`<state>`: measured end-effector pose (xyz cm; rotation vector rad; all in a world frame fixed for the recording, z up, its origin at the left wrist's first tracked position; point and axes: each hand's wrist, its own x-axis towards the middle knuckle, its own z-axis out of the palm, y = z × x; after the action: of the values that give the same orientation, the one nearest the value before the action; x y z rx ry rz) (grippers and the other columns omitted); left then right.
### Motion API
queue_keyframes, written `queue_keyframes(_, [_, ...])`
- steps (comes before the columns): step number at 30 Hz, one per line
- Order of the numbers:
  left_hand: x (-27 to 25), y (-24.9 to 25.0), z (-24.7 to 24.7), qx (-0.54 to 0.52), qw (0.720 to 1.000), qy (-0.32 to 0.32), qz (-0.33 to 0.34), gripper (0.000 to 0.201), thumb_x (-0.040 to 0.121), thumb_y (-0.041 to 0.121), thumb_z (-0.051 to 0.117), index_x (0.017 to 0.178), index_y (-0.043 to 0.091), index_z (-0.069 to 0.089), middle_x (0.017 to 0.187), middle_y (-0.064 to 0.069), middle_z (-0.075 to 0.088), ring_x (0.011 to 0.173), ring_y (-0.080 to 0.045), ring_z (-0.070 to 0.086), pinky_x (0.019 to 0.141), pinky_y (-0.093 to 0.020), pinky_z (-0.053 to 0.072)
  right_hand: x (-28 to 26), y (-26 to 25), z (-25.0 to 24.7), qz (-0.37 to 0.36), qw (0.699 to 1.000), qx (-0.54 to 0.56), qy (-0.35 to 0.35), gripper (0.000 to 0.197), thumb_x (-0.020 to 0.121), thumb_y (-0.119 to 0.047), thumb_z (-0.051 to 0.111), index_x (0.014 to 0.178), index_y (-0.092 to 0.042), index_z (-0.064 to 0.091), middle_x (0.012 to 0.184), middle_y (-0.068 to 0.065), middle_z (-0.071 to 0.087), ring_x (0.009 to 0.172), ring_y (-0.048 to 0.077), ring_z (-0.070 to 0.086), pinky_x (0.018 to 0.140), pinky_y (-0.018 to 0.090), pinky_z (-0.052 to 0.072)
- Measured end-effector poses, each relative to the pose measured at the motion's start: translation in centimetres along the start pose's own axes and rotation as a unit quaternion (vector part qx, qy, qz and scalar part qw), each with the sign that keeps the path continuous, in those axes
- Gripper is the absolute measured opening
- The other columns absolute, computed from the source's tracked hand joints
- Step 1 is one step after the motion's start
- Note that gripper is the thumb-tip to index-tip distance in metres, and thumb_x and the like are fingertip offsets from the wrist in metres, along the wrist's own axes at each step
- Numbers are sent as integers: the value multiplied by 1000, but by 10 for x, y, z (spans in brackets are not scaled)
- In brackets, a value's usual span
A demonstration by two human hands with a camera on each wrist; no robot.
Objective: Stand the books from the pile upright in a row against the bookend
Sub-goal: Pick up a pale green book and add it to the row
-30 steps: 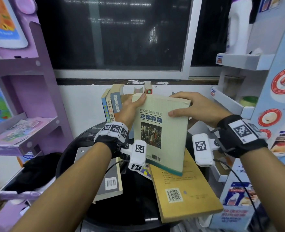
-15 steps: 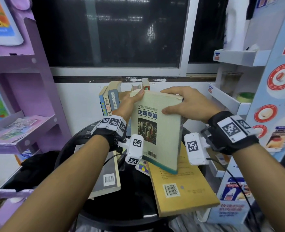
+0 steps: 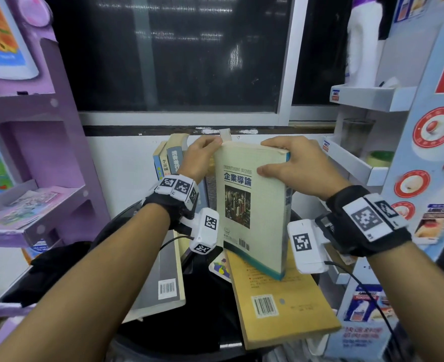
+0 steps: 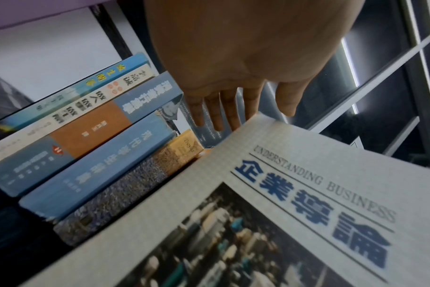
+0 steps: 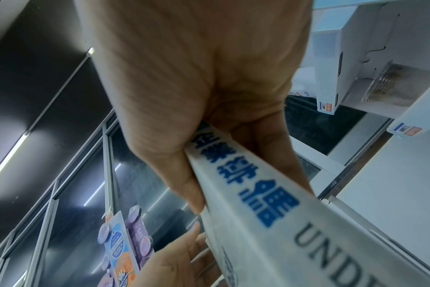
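I hold a pale green book titled Understanding Business nearly upright above the round black table. My right hand grips its top right corner, thumb on the cover and fingers over the top edge. My left hand touches its top left corner with straight fingers. Left of it stands a row of upright books. The bookend is hidden. A yellow book and a grey book lie flat on the table.
A purple shelf unit stands at the left, a white and blue display rack at the right. A dark window and a white wall lie behind the table. A small card lies between the flat books.
The green book has turned more upright and shifted toward the standing row, both hands staying at its top corners. The head view has drawn a little closer.
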<state>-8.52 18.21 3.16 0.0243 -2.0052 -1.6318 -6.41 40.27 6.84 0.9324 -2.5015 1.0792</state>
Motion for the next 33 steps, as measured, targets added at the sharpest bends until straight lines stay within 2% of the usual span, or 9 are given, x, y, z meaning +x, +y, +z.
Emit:
queue_keyframes(4, [16,0,1,63,998,-3,13,27,93,33,56,117,21,62,117,5,61,113,-14,54,101,-34,41,5,7,-11,21,999,12,34,39,82,-22,74,119,-22,64,109,-3,64,96,13,60,68,22,53])
queue_keyframes(7, [26,1,5,98,995,-5,7,34,92,37,58,122,22,60,123,5,61,115,-15,55,103,-38,41,13,15,-16,46,997,13,62,41,81,-24,74,121,-24,63,113,2,63,107,19,57,75,30,55])
queue_keyframes(11, [38,-2,11,131,991,-4,-1,41,90,38,59,128,24,57,135,3,55,122,-18,51,107,-42,39,26,21,-15,54,995,-1,78,41,83,-23,72,123,-22,61,111,3,65,101,21,61,66,26,54])
queue_keyframes(16, [52,-7,16,180,984,-17,-9,45,91,37,57,133,23,52,142,0,49,127,-21,46,108,-44,37,47,29,-5,80,992,-29,94,41,84,-27,70,123,-29,60,111,7,63,113,26,54,83,44,57])
queue_keyframes(18, [59,-9,17,186,982,-19,-14,45,90,37,58,133,22,52,142,-2,49,127,-23,47,108,-44,37,56,31,0,82,991,-37,99,38,85,-26,69,122,-27,61,111,7,62,112,25,53,84,40,56])
queue_keyframes(22, [72,-14,16,198,980,-20,-16,45,91,35,59,133,21,52,141,-4,49,127,-24,47,107,-44,38,75,34,10,80,989,-61,105,35,87,-26,68,121,-22,61,114,7,66,97,22,60,65,26,50])
queue_keyframes(24, [79,-17,16,201,979,-23,-16,45,91,34,58,133,20,52,141,-5,48,126,-24,47,107,-42,39,85,36,16,85,987,-77,112,35,88,-26,67,121,-20,60,115,7,66,91,18,56,61,22,45])
queue_keyframes(28, [92,-24,14,219,975,-33,-14,46,92,33,58,136,19,49,145,-6,45,129,-24,45,107,-38,37,106,42,30,102,986,-70,116,38,90,-24,64,127,-18,57,119,10,61,94,15,42,72,29,43])
queue_keyframes(33, [104,-36,14,250,967,-46,-4,49,93,32,57,139,18,46,149,-4,40,136,-23,38,111,-40,31,129,49,58,114,985,-56,119,42,88,-26,66,128,-19,54,123,10,63,104,28,61,74,33,52])
